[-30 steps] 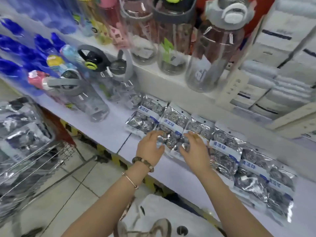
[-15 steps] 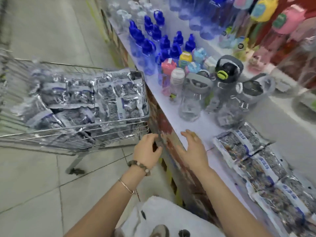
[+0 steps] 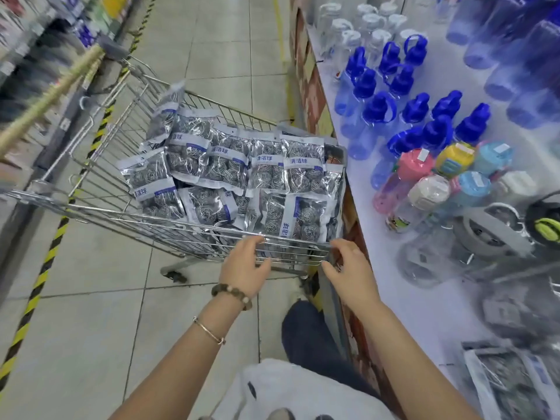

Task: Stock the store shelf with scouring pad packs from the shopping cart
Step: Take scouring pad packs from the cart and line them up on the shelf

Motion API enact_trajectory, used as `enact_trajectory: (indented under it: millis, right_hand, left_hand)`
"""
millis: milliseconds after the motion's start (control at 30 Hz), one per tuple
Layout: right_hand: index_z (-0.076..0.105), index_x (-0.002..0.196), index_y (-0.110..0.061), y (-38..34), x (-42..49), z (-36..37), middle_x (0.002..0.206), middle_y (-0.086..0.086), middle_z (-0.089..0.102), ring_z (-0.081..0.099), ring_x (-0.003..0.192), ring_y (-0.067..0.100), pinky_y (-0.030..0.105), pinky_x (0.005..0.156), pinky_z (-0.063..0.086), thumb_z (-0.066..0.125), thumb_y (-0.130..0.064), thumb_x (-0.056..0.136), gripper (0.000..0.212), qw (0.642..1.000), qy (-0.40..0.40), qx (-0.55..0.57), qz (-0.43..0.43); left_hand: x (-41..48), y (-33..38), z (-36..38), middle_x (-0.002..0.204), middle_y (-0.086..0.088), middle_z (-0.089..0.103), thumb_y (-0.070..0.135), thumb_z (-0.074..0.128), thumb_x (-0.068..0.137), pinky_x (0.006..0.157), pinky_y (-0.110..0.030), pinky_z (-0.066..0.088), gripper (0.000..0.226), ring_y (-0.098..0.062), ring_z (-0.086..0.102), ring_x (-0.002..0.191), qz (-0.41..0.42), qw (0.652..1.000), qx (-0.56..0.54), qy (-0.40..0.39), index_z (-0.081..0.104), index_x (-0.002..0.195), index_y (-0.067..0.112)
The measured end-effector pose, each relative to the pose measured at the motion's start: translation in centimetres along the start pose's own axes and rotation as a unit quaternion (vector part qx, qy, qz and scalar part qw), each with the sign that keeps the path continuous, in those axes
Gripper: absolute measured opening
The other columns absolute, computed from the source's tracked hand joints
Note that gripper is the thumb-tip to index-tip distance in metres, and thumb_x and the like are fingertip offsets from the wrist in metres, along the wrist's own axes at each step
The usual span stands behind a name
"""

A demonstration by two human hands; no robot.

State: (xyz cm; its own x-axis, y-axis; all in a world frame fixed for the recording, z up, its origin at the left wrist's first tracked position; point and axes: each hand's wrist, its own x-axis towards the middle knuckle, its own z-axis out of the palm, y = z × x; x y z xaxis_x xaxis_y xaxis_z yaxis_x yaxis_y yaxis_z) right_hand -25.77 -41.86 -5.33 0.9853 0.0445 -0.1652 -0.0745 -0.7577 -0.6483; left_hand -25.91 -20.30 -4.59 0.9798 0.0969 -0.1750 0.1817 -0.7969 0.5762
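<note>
Grey tiled aisle floor runs beside a white store shelf of blue-capped bottles. Scouring pad packs fill the wire shopping cart. The left hand and right hand hover at its near rim, fingers loosely spread and holding nothing. The nearest packs lie just beyond the fingertips, behind the wire.

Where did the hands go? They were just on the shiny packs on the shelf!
Both hands left the packs on the shelf and swung left to the shopping cart. The left hand and right hand now reach at its near rim, holding nothing. The cart's scouring pad packs are untouched, and those on the shelf stay lying there.
</note>
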Motion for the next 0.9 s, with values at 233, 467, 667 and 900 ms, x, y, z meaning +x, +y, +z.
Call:
enact_trajectory:
  millis: [233,467,667,900]
  right_hand:
    - [0.047,0.135,-0.017,-0.9,11.7,0.1,0.134,0.003,0.05,0.048,0.121,0.019,0.031,0.1,0.04,0.062,-0.027,0.088,0.05,0.997,-0.058,-0.035,-0.03]
    - [0.036,0.141,-0.021,-1.2,19.5,2.3,0.141,0.004,0.043,0.044,0.127,0.022,0.037,0.1,0.042,0.063,-0.041,0.086,0.065,0.967,-0.179,-0.174,-0.05]
    - [0.033,0.14,-0.027,-1.0,21.4,5.2,0.142,0.0,0.044,0.041,0.13,0.02,0.042,0.111,0.02,0.063,-0.053,0.08,0.072,0.937,-0.213,-0.277,-0.03]
    - [0.057,0.104,-0.026,-1.1,21.5,5.6,0.113,-0.006,0.056,0.049,0.111,0.017,0.032,0.103,0.028,0.065,-0.043,0.081,0.029,0.943,-0.202,-0.265,-0.004]
  left_hand:
    - [9.3,0.9,-1.0,0.123,0.0,0.051,0.026,0.057,0.086,0.085,-0.028,0.045,0.041,-0.014,0.055,0.101,-0.06,0.998,0.019,-0.007,0.048,0.125,0.017]
    - [16.4,0.8,-2.0,0.131,-0.001,0.046,0.025,0.053,0.089,0.088,-0.031,0.042,0.045,-0.016,0.052,0.105,-0.119,0.992,0.006,-0.036,0.043,0.132,0.018]
    - [21.6,-1.2,-2.6,0.134,0.001,0.043,0.026,0.055,0.089,0.091,-0.035,0.046,0.045,-0.018,0.052,0.11,-0.15,0.984,0.007,-0.097,0.042,0.131,0.021]
    - [27.9,-2.6,-2.1,0.124,-0.005,0.053,0.027,0.056,0.089,0.086,-0.031,0.046,0.049,-0.02,0.054,0.105,-0.174,0.969,-0.025,-0.172,0.04,0.133,0.012]
